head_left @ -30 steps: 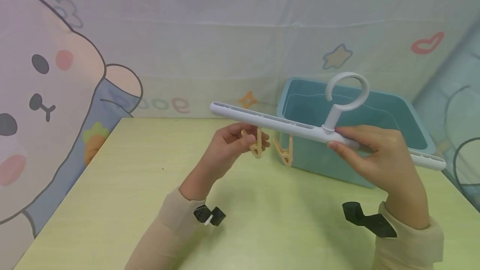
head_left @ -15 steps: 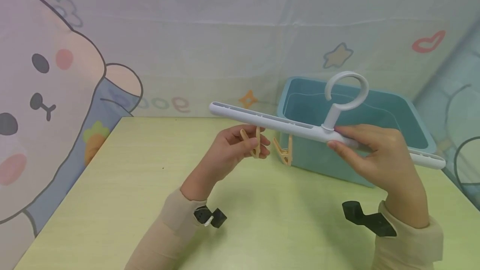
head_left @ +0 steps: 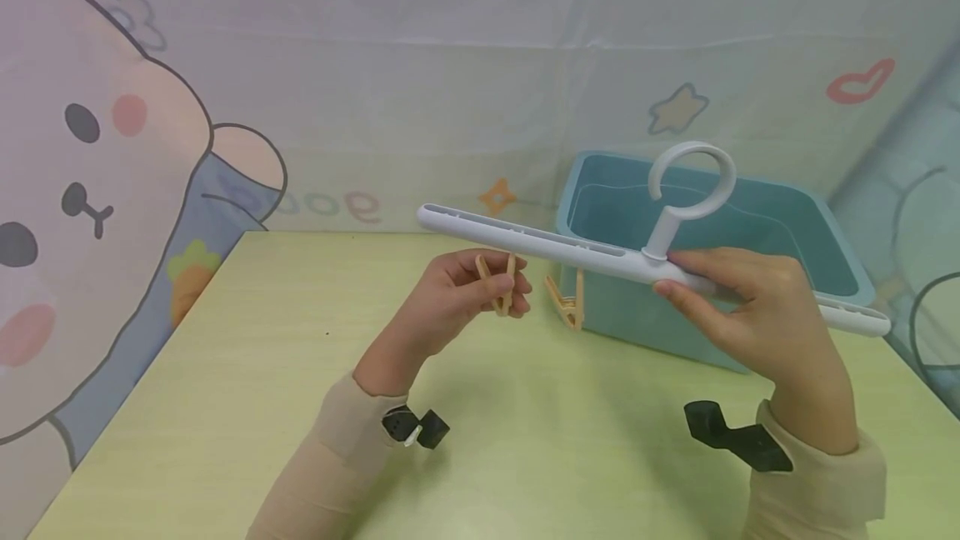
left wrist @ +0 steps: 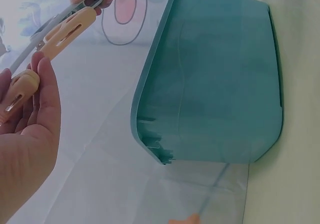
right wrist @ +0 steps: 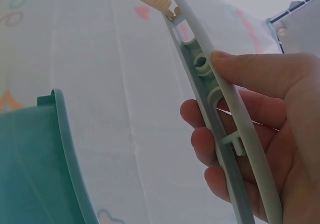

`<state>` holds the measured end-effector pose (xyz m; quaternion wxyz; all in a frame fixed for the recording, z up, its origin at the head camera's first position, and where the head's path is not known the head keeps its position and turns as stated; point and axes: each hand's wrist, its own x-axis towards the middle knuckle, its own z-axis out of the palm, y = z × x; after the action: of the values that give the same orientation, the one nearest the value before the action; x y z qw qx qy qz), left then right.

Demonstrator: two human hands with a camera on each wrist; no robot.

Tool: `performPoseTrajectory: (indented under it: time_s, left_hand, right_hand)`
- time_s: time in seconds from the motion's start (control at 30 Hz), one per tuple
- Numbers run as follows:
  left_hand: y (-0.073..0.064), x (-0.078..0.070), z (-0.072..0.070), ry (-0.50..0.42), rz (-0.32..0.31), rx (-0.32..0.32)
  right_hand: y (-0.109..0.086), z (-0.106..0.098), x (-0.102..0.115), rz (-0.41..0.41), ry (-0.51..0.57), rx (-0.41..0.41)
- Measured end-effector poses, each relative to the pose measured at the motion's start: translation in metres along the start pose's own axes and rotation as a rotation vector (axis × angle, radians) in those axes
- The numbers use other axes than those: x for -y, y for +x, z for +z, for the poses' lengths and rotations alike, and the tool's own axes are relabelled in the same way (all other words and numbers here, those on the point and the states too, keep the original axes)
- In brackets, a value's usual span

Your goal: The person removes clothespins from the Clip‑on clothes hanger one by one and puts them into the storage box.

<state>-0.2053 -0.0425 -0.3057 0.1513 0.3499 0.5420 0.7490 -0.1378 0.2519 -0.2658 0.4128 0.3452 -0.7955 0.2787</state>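
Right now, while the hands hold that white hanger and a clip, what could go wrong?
The pinched clip might slip from the left hand and drop onto the table. The white hanger slopes in the right hand, so it could tip further. The hanging clip under it might get knocked if the left hand comes too near.

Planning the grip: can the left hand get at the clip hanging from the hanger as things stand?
Probably yes to touch, less so to grip: in the head view no barrier shows between the left hand and the hanging clip, but that hand pinches a second clip.
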Motion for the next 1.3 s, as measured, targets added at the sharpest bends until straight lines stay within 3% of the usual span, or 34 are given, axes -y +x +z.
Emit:
performPoseTrajectory:
  time_s: [0.47, 0.67, 1.0, 1.3]
  left_hand:
    - [0.0, -0.004, 0.0, -0.017, -0.007, 0.027]
    - [-0.001, -0.005, 0.002, 0.007, 0.002, -0.003]
    - [-0.001, -0.005, 0.006, 0.12, 0.054, -0.093]
    - [-0.005, -0.01, 0.016, 0.308, 0.094, -0.255]
  right_hand:
    - [-0.001, 0.001, 0.0, 0.009, 0.008, 0.011]
    - [-0.001, 0.0, 0.001, 0.01, 0.01, 0.017]
    - [-0.001, 0.0, 0.001, 0.011, 0.018, 0.01]
    - [0.0, 0.001, 0.0, -0.002, -0.005, 0.009]
